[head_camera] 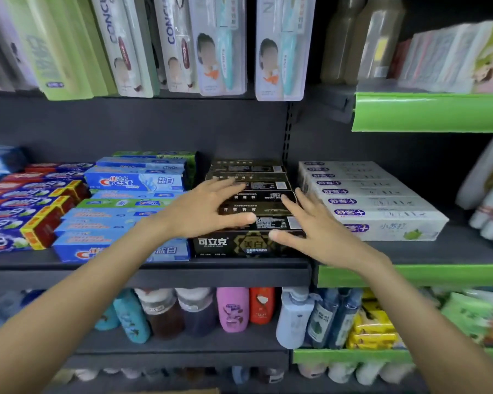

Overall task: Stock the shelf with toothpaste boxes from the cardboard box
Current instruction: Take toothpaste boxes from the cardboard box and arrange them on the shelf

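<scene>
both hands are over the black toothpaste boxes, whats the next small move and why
Probably press both hands inward and square up the black toothpaste boxes. The left hand and right hand lie open-fingered over the row, holding nothing, and the boxes sit slightly skewed between the blue Crest boxes and the white boxes.

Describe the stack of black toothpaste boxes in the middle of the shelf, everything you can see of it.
The stack of black and gold cardboard toothpaste boxes lies flat on the dark grey metal shelf, long sides facing out, in rows running back to the rear panel. The front box shows white characters and a gold hexagon emblem; the tops carry small print and barcodes. Blue boxes sit left, white ones right. The left hand lies spread across the top; the right hand is at its right front corner.
</scene>
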### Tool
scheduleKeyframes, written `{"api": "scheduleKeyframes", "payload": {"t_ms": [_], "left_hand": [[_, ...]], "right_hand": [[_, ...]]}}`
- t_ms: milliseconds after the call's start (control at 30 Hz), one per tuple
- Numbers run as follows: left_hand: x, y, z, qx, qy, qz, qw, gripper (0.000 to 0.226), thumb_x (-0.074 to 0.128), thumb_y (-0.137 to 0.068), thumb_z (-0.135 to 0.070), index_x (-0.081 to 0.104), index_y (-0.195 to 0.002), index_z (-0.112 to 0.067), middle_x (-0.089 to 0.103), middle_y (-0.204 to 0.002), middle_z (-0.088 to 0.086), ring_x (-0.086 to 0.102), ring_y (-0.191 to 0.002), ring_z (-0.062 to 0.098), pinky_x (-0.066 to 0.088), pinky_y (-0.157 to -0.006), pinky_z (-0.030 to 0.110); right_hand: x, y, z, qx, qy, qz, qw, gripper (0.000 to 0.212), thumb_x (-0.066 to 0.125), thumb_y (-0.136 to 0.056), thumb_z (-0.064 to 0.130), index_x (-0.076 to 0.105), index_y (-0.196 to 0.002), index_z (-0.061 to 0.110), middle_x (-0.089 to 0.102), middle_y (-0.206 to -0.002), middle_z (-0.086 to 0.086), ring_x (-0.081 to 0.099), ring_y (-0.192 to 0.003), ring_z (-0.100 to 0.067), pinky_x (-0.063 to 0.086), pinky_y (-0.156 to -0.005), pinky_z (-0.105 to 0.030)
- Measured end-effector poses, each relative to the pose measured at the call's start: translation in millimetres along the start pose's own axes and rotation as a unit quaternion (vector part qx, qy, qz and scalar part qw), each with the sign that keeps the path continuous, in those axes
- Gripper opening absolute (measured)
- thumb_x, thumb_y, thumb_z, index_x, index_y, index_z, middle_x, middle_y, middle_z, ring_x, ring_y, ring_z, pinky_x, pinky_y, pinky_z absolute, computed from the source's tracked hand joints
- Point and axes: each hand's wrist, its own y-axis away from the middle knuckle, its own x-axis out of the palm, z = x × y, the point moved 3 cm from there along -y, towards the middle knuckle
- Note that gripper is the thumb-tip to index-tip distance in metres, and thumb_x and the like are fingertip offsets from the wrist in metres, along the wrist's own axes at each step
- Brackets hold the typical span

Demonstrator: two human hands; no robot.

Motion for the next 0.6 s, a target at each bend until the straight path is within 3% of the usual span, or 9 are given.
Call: {"api": "scheduleKeyframes", "payload": {"t_ms": [133, 300, 400, 500, 600], "left_hand": [[24.6, 15.9, 4.0, -0.027, -0.033, 0.079, 0.996, 0.126, 0.034, -0.039, -0.096, 0.007, -0.149, -0.040, -0.002, -0.159, -0.011, -0.005, -0.146, 0.016, 0.011, -0.119, 0.047], [35.1, 7.8, 13.8, -0.019, 0.018, 0.019, 0.999, 0.122, 0.043, -0.044, -0.091, 0.015, -0.149, -0.035, 0.005, -0.159, -0.004, -0.004, -0.146, 0.016, 0.010, -0.119, 0.043], [36.5, 5.4, 15.2, -0.021, 0.039, 0.008, 0.999, 0.121, 0.051, -0.049, -0.090, 0.017, -0.149, -0.033, 0.006, -0.159, -0.001, -0.003, -0.147, 0.016, 0.008, -0.119, 0.039], [36.7, 5.3, 14.8, -0.020, 0.045, 0.007, 0.999, 0.123, 0.050, -0.047, -0.089, 0.016, -0.150, -0.031, 0.005, -0.159, 0.001, -0.004, -0.147, 0.017, 0.008, -0.119, 0.039], [35.8, 5.9, 11.9, -0.020, 0.027, 0.040, 0.999, 0.123, 0.050, -0.051, -0.091, 0.010, -0.151, -0.030, 0.000, -0.159, 0.002, -0.009, -0.146, 0.019, 0.004, -0.119, 0.041]], "right_hand": [[17.9, -1.9, -2.2, -0.004, -0.046, 0.016, 0.999, 0.104, 0.043, -0.071, 0.078, -0.003, -0.151, 0.031, -0.015, -0.158, -0.006, -0.007, -0.146, -0.021, 0.009, -0.119, -0.040], [22.3, -6.7, 1.6, 0.000, -0.095, -0.019, 0.995, 0.093, 0.056, -0.081, 0.060, 0.005, -0.152, 0.027, -0.011, -0.159, -0.007, 0.002, -0.146, -0.017, 0.014, -0.115, -0.031], [21.3, -5.8, 2.8, 0.000, -0.091, -0.008, 0.996, 0.093, 0.052, -0.082, 0.064, 0.003, -0.152, 0.027, -0.011, -0.158, -0.009, 0.000, -0.147, -0.018, 0.013, -0.116, -0.033], [11.5, -11.2, 1.1, 0.022, -0.083, -0.009, 0.996, 0.087, 0.034, -0.082, 0.072, 0.004, -0.151, 0.029, -0.009, -0.159, -0.009, -0.006, -0.146, -0.019, 0.008, -0.118, -0.042], [-1.9, -37.3, 0.0, 0.056, -0.057, -0.023, 0.997, 0.076, 0.025, -0.090, 0.066, 0.008, -0.152, 0.024, -0.008, -0.159, -0.010, -0.008, -0.146, -0.023, 0.006, -0.119, -0.043]]}}
